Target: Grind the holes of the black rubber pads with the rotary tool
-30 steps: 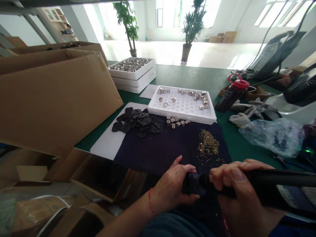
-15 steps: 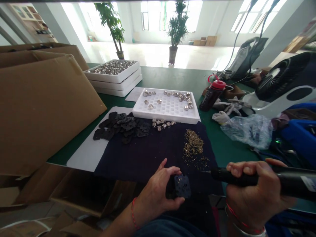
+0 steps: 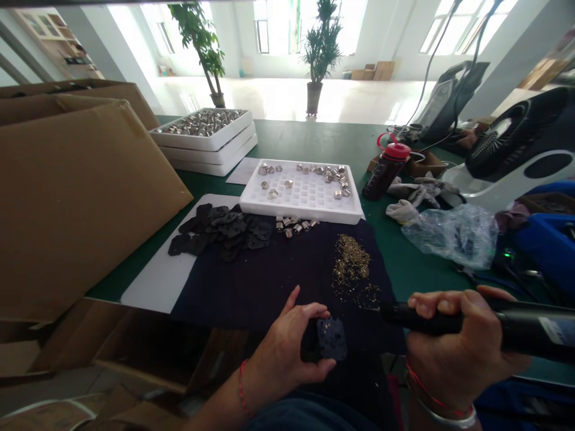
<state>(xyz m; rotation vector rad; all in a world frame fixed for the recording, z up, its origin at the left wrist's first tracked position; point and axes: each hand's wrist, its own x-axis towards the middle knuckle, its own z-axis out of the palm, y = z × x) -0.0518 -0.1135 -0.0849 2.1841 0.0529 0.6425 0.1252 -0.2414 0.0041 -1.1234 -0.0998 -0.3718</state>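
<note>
Between the thumb and fingers of my left hand (image 3: 291, 344) is a small dark square plate (image 3: 332, 339) with holes and a few brass-coloured specks on it. My right hand (image 3: 458, 335) wraps round a black electric screwdriver (image 3: 431, 317), its thin bit pointing left over the dark cloth (image 3: 269, 281). Just beyond the bit lies a heap of tiny brass-coloured screws (image 3: 351, 260). Farther left, a pile of similar black plates (image 3: 224, 230) rests on the cloth, beside several small metal fittings (image 3: 294, 225).
A white tray (image 3: 300, 209) with several metal fittings stands behind the cloth. Stacked trays (image 3: 215, 143) sit at the back left, by a large cardboard box (image 3: 85, 197). To the right are a red-capped bottle (image 3: 387, 170), a plastic bag (image 3: 453, 236) and a fan (image 3: 516, 143).
My right hand and the screwdriver have shifted slightly left and the bit sits a little higher. My left hand keeps its hold on the plate, nearly still.
</note>
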